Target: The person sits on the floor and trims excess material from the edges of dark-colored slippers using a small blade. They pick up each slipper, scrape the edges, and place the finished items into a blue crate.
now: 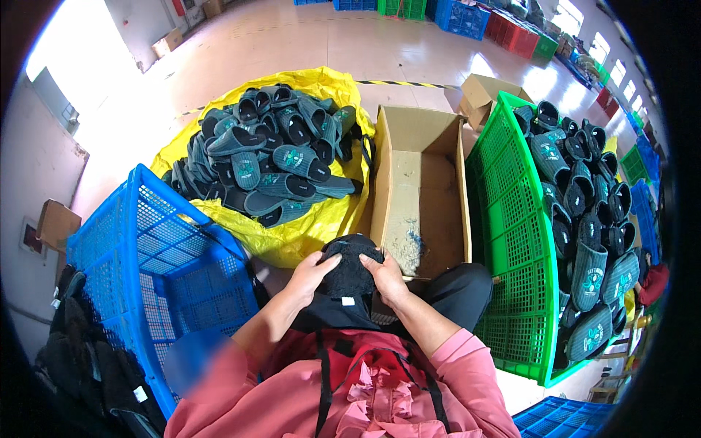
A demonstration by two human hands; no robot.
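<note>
The fingers of the left hand (310, 276) and the right hand (388, 280) hold a black fuzzy piece (352, 271) between them, one hand gripping each side. Both thumbs lie on its upper face, pointing toward each other; the other fingers are mostly hidden at the edges or underneath. A white tag (348, 301) hangs from its near edge, below and between the thumbs. The piece is above the person's lap, over dark trousers (458, 290).

Just beyond the fingers, slightly to their left, a yellow sack (310, 244) lies spread open under a heap of grey slippers (285, 157) with green prints. Straight ahead and a little right of the fingers stands an open cardboard box (418, 128), with pale fluff (406, 244) on its bottom. To the left of the fingers is a blue crate (120, 244), and farther left, past its side, a pile of black fuzzy items (73, 358). To the right of the fingers, a green crate (515, 255) is filled with more slippers (588, 274). Far ahead of them, black-and-yellow tape (409, 84) runs across the floor (285, 44).
</note>
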